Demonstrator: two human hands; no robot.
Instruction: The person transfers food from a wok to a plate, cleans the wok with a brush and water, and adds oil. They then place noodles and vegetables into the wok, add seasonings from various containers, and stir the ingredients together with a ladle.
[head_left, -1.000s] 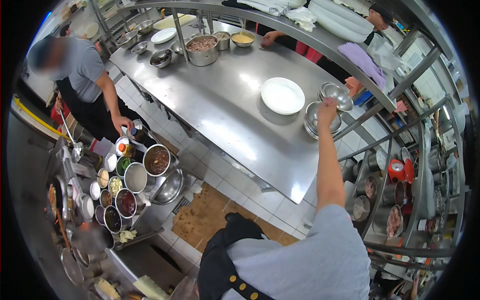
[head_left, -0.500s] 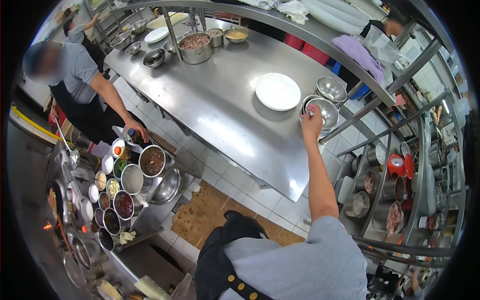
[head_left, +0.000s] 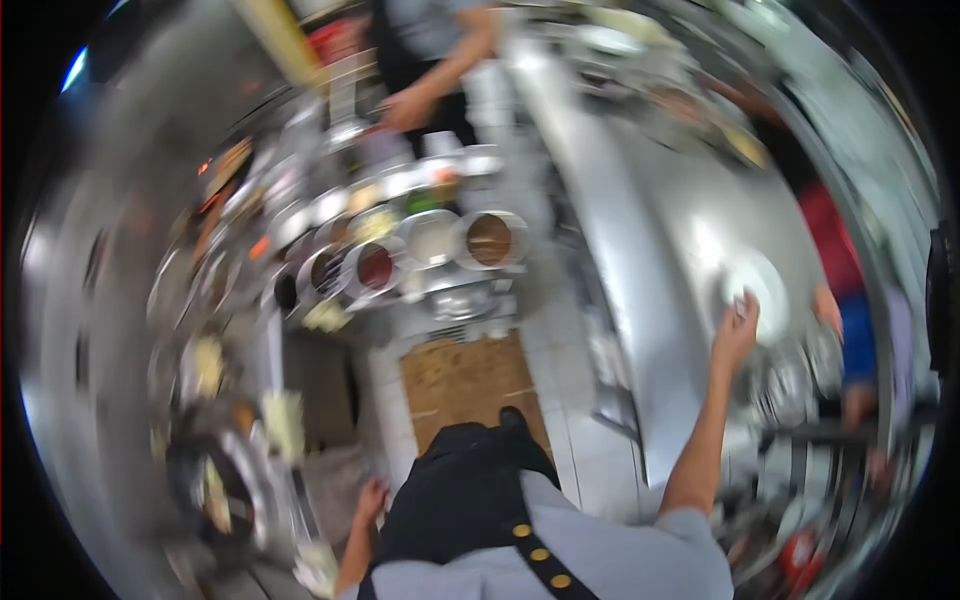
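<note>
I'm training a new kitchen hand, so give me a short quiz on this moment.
1. True or false: the right hand is at the white plate on the steel table.
2. The left hand is: A) on the plate B) low at the person's side C) in a pot.
3. Fill in: the brown mat lies on the ___.
Key: 1 true; 2 B; 3 floor.
</note>
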